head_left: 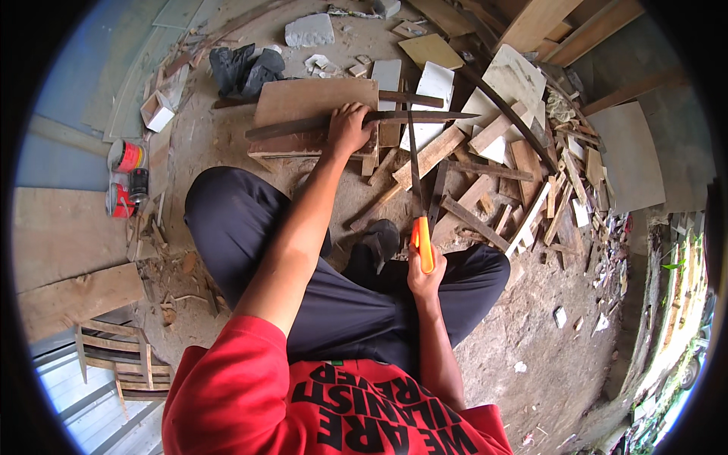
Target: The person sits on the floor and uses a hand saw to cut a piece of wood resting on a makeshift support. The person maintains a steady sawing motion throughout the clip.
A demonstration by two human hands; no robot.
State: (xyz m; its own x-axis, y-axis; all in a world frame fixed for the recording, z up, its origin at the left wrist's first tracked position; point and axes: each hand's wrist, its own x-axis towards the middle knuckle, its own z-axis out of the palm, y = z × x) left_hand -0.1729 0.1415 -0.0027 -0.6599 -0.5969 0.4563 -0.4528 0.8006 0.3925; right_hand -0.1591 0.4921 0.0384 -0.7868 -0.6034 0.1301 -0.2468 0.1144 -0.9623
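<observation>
My left hand [349, 130] is closed over a long dark wooden strip [292, 127], pressing it on a low wooden box [292, 100] in front of me. The strip's pointed right end sticks out past the box. In my right hand [425, 277] is a handsaw [415, 171], gripped by its orange handle. Its narrow blade reaches away from me and meets the overhanging part of the strip; whether the teeth are in the wood, I cannot tell. Behind the strip, another dark piece of wood [413, 98] juts out from the box's right side.
Scrap wood [493, 171] lies heaped right of the box. A black plastic bag [244, 70] and a pale block [309, 30] are beyond it. Red paint cans [126, 156] and a small white box [157, 111] sit at left. Below them is a slatted wooden frame [121, 356].
</observation>
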